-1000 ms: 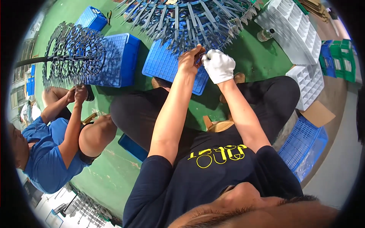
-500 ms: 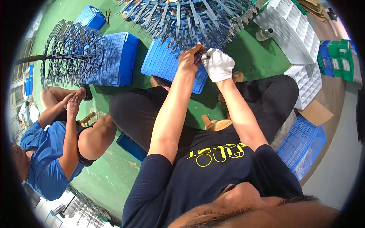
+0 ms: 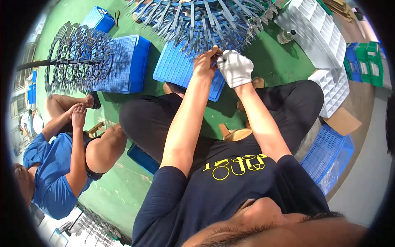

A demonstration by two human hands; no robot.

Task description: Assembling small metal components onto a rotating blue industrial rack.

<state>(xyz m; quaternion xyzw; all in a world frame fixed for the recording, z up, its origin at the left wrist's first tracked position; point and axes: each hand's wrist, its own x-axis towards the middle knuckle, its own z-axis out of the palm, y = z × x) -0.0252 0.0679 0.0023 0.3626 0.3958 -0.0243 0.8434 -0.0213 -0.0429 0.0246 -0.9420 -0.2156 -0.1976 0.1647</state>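
A large round rack of grey metal strips (image 3: 197, 24) fans out at the top of the view, its prongs pointing toward me. Right at its near edge my two hands meet. My bare left hand (image 3: 204, 64) is closed, its thumb and fingers pinched at the prong tips on something too small to make out. Beside it, my right hand (image 3: 236, 68) wears a white glove and is closed too, its fingertips against the same small spot. Whatever lies between the fingers is mostly hidden. Under the rack, a blue plastic crate (image 3: 175, 68) stands on the floor.
At left a co-worker in a blue shirt (image 3: 53, 173) sits with hands together near a second dark rack (image 3: 78, 61) and a blue crate (image 3: 138, 61). White compartment trays (image 3: 314, 33), a bottle (image 3: 286, 37) and a blue basket (image 3: 327, 152) stand at right. A wooden stool (image 3: 236, 134) shows between my legs.
My gloved right hand has shifted very slightly left and turned a little. My left hand stays in place. The co-worker's hands have moved slightly.
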